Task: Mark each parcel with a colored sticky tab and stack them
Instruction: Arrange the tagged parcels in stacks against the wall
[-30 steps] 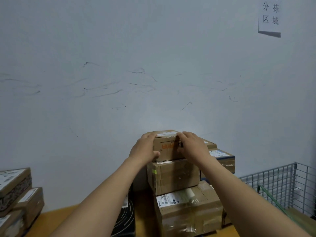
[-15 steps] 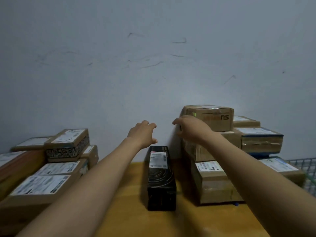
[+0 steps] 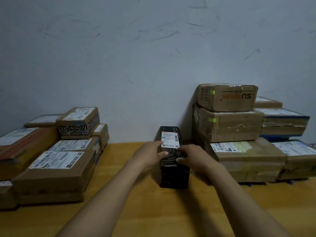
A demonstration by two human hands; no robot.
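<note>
Hands on black box (image 3: 173,170), one at each side. Left hand (image 3: 150,155): thumb on top, fingers curled over left edge, gripping it. Right hand (image 3: 196,158): same grip on right edge, thumb close below white label (image 3: 170,140). Box flat on table (image 3: 136,202), right between the fingers. Just right of right fingers, stack (image 3: 229,127) of brown boxes, green tab (image 3: 212,92) on each of top two. Well left of left fingers, low pile (image 3: 56,161) of more boxes.
</note>
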